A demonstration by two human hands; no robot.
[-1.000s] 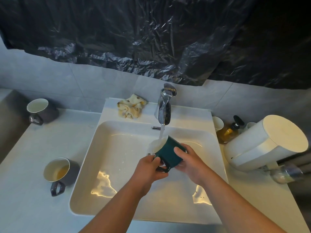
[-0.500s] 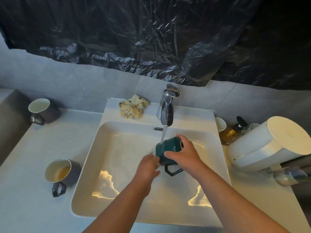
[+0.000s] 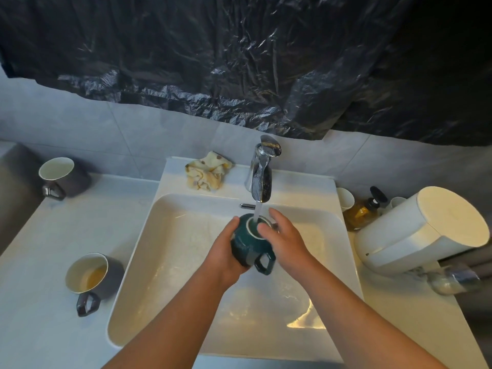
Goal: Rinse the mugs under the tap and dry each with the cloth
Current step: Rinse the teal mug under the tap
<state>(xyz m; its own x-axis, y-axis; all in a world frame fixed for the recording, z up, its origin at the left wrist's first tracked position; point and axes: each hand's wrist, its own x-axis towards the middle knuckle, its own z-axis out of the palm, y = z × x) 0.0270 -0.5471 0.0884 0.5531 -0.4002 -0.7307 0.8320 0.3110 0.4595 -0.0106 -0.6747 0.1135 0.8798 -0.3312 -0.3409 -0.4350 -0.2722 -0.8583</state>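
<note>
Your left hand [image 3: 226, 258] wraps the dark green ceramic mug [image 3: 246, 247] at frame centre, mouth up under the chrome tap [image 3: 262, 177] and its stream — your right hand [image 3: 285, 238] curls over the rim.

I can read no word, brand or number anywhere before me — the green mug [image 3: 246, 247] and the amber pump bottle [image 3: 360, 214] show no lettering. The white canister [image 3: 404, 235] carries one small dark mark low on its side — too small to read.
</note>
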